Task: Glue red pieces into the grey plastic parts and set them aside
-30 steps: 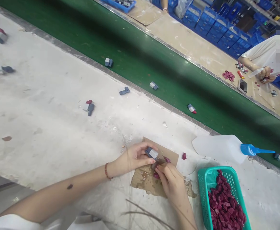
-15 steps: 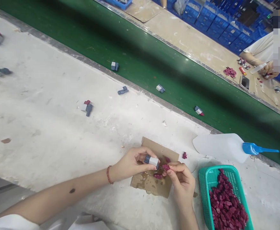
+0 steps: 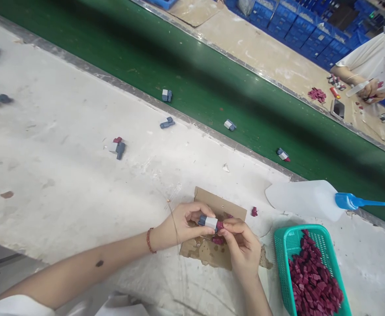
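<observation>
My left hand (image 3: 187,221) grips a small grey and dark-blue plastic part (image 3: 208,221) between thumb and fingers. Pinched in my right hand (image 3: 243,243) is a small maroon piece (image 3: 220,225), pressed against the right end of that part. Both hands are over a piece of cardboard (image 3: 217,199) with wet-looking stains. Another maroon piece (image 3: 217,240) lies on the cardboard just below the held part. To the right, a single maroon piece (image 3: 254,211) rests on the white tabletop.
A teal basket (image 3: 279,263) full of maroon pieces stands at my right. Behind it lies a white bottle with a blue nozzle (image 3: 347,201). The green conveyor belt (image 3: 192,83) carries several parts. More parts (image 3: 117,148) are on the table at left. Across the belt, a person's hands (image 3: 372,91) work.
My right hand has brought the maroon piece leftward from the cardboard against the part in my left hand. Parts on the belt have moved to the right.
</observation>
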The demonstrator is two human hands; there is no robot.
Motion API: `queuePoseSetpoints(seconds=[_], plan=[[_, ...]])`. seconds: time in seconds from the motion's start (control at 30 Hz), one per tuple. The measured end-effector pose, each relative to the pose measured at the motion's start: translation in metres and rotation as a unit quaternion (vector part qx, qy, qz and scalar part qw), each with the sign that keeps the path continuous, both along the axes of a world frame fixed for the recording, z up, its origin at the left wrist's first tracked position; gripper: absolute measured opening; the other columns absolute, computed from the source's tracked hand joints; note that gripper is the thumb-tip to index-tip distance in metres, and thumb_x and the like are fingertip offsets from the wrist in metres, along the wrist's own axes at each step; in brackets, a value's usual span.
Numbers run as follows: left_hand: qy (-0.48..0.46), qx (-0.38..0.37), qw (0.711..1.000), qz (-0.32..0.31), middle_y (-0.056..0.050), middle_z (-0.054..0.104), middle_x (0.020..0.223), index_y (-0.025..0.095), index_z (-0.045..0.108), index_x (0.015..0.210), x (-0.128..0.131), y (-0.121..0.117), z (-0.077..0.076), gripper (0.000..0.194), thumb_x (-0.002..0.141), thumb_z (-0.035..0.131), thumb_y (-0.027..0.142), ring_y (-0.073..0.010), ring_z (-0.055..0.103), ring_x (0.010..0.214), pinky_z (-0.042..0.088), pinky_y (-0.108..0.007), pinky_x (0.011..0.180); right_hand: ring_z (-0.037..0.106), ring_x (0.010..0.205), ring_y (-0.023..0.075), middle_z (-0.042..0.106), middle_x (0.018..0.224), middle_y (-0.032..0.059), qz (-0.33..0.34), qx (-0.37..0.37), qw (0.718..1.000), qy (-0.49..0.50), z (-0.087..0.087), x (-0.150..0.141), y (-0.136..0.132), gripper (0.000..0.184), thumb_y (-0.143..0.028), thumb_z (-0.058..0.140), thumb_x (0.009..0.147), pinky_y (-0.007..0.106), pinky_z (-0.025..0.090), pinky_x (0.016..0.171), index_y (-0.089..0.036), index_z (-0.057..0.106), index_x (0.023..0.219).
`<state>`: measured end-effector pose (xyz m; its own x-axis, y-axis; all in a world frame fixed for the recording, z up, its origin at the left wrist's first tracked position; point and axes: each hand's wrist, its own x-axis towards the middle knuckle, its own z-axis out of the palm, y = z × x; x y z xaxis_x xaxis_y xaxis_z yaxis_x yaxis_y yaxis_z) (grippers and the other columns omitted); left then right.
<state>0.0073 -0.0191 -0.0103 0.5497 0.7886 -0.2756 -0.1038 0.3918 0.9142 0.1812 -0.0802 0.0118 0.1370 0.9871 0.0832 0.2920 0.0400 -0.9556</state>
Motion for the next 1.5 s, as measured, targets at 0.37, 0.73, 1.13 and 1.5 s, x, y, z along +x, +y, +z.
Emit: queuePoseSetpoints(seconds=[0.37, 0.73, 1.13, 1.5], plan=[[0.06, 0.167, 0.983, 0.036, -0.007, 0.074, 0.088, 0.017, 0.073, 0.086, -0.002, -0.007, 0.0, 0.014, 0.078, 0.076, 0.028, -0.0186, 0.07, 0.079, 0.058, -0.025, 0.069, 0.071, 0.07, 0.0174, 0.075, 0.08, 0.0051, 0.06, 0.069, 0.991, -0.102, 0.004, 0.001, -0.001, 0.015, -0.011, 0.058, 0.09, 0.027, 0.058, 0.063, -0.021, 0.067, 0.082], [0.065, 0.357, 0.931, 0.023, -0.006, 0.076, 0.085, 0.019, 0.071, 0.09, -0.005, 0.001, 0.005, 0.008, 0.085, 0.07, 0.024, -0.0171, 0.072, 0.078, 0.059, -0.024, 0.073, 0.07, 0.072, 0.0172, 0.075, 0.082, 0.0051, 0.049, 0.083, 0.991, -0.091, 0.0, 0.0, -0.004, 0.015, -0.012, 0.057, 0.091, 0.027, 0.057, 0.065, -0.021, 0.066, 0.083], [0.153, 0.291, 0.944, -0.034, -0.008, 0.074, 0.102, 0.017, 0.069, 0.101, 0.03, 0.093, 0.017, 0.029, 0.082, 0.065, 0.039, -0.0228, 0.068, 0.093, 0.056, -0.034, 0.083, 0.07, 0.088, 0.021, 0.075, 0.094, 0.0064, -0.084, 0.03, 0.957, -0.277, 0.039, 0.052, -0.026, 0.019, -0.023, 0.051, 0.095, 0.032, 0.056, 0.079, -0.023, 0.069, 0.099], [0.459, 0.434, 0.767, 0.111, -0.019, 0.051, 0.136, 0.01, 0.061, 0.119, 0.027, 0.218, 0.007, 0.038, 0.087, 0.057, 0.029, -0.0393, 0.035, 0.135, 0.027, -0.053, 0.113, 0.069, 0.081, 0.028, 0.074, 0.091, 0.0124, -0.12, -0.261, 0.9, -0.328, 0.037, 0.122, -0.067, 0.033, -0.034, 0.044, 0.082, 0.043, 0.054, 0.079, -0.019, 0.071, 0.09]])
